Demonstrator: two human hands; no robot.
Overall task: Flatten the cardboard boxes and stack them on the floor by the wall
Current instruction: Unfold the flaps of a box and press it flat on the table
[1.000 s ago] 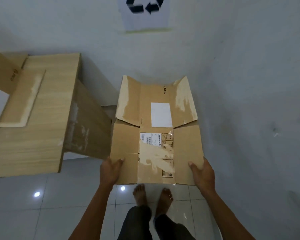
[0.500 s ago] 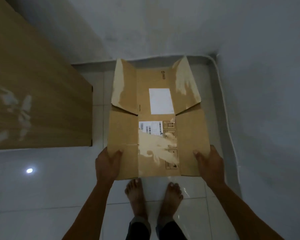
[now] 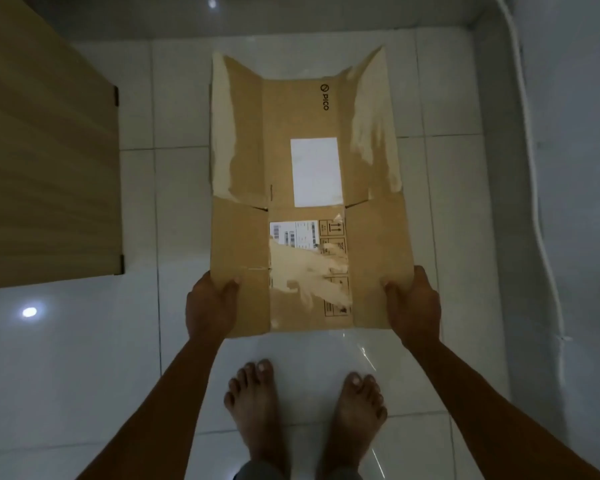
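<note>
Lowered since earlier, flattened cardboard box [image 3: 309, 209] now over floor tiles [image 3: 440, 98] near far wall, left hand [image 3: 210, 306] and right hand [image 3: 414, 303] gripping its near corners, wooden table [image 3: 45, 161] left.

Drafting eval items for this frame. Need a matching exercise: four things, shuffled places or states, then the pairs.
Things
1. left hand
2. right hand
3. table
4. cable

Places or states
A. runs along the foot of the wall on the right
B. grips the near left corner of the box
C. stands left of the box, apart from it
D. grips the box's near right corner

Pairs: 1-B, 2-D, 3-C, 4-A
</note>
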